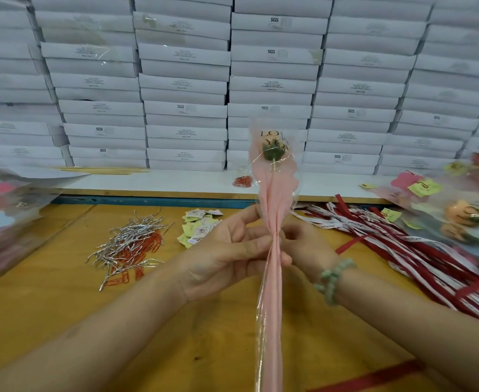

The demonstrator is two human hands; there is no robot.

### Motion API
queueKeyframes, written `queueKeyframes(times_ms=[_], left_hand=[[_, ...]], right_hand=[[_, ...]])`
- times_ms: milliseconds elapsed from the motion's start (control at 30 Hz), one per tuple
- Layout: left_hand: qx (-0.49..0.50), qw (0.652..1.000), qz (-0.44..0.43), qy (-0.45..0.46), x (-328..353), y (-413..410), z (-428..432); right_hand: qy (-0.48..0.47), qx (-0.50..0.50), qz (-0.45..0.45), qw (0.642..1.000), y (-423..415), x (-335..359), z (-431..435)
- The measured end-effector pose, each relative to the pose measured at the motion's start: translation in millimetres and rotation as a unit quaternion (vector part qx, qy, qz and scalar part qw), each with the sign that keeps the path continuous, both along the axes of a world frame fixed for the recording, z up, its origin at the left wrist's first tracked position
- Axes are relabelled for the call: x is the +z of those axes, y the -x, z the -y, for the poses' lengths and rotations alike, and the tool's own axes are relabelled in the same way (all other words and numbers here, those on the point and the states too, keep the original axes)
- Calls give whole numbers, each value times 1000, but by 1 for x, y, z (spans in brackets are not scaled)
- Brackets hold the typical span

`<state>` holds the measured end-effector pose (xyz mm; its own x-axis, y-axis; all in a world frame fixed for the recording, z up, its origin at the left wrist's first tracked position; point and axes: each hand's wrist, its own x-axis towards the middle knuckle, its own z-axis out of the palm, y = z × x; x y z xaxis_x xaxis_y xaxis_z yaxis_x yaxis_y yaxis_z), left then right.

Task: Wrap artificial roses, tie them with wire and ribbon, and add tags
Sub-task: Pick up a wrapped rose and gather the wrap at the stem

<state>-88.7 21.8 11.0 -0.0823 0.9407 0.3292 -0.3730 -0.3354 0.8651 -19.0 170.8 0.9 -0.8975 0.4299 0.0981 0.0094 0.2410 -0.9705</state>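
Above the table (pixel 62 306), both hands, left hand (pixel 227 256) and right hand (pixel 303 247), pinch the wrapped rose (pixel 273 193) at its gathered neck, fingers closed tight, holding the wrap ready for wire

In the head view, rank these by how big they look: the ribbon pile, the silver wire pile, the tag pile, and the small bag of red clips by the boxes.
Largest to smallest, as seen:
1. ribbon pile
2. wire pile
3. tag pile
4. bag of red clips
The bag lies farther from the camera, so its true size against the tags is unsure.
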Motion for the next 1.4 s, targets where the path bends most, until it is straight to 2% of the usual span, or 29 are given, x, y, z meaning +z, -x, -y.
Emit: queueKeyframes(times_ms=[67, 200, 300, 433, 567, 800, 967, 1400], left_hand=[[25, 1000, 4, 5, -5, 1, -2], [112, 993, 18, 39, -22, 0, -8], [169, 983, 26, 71, -35, 1, -12], [189, 977, 23, 100, -45, 3, -13], [187, 977, 9, 104, -48, 3, -16], [158, 982, -13, 101, -48, 1, -16], [153, 982, -26, 103, -46, -2, -15], [157, 980, -42, 117, -42, -5, -15]], right_hand=[[112, -24, -3, 993, -18, -8, -14], [176, -116, -54, 976, -46, -25, -29], [164, -118, -96, 975, -54, -25, -29], [124, -41, -126, 983, -59, -19, -20], [88, 43, -84, 992, -58, -24, -11], [59, 76, -47, 994, -55, -24, -10], [67, 63, -29, 995, -55, -23, -11], [106, 110, 8, 988, -56, -19, -14]])
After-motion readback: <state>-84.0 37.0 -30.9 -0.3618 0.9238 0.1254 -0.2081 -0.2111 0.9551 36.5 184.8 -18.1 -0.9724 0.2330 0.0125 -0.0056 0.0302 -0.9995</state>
